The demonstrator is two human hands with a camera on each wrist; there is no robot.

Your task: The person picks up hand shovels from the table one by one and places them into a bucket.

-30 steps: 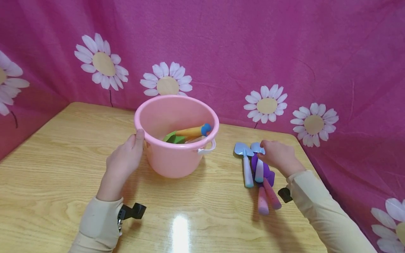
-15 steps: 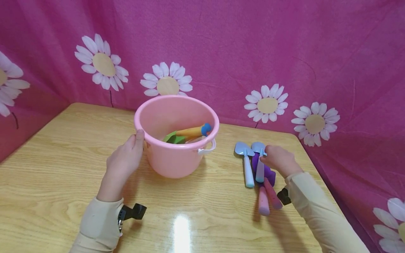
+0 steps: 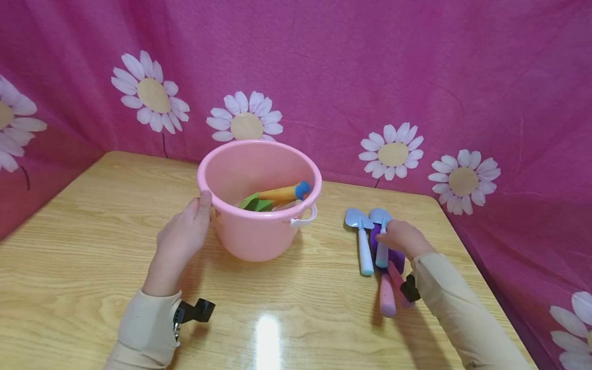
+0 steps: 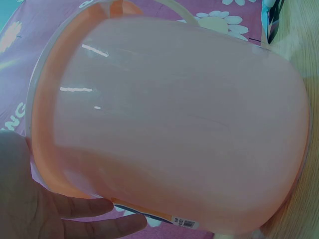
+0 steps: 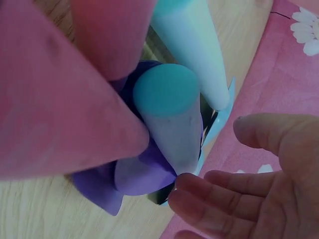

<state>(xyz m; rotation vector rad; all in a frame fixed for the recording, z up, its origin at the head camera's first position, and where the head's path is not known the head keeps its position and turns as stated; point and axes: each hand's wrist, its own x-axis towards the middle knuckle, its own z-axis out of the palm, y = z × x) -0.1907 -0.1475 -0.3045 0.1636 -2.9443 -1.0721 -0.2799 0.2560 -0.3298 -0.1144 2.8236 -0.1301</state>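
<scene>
Grip the nearest trowel (image 3: pixel 382 252), likely light and stiff, mid-handle beside the right hand's (image 3: pixel 403 239) parted, empty fingers (image 5: pixel 219 194); the left hand (image 3: pixel 182 228) holds the bucket (image 3: pixel 254 236).

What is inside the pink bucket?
In the bucket: an orange handle with a blue end, a green piece and something pale. The near wall hides whatever lies lower.
</scene>
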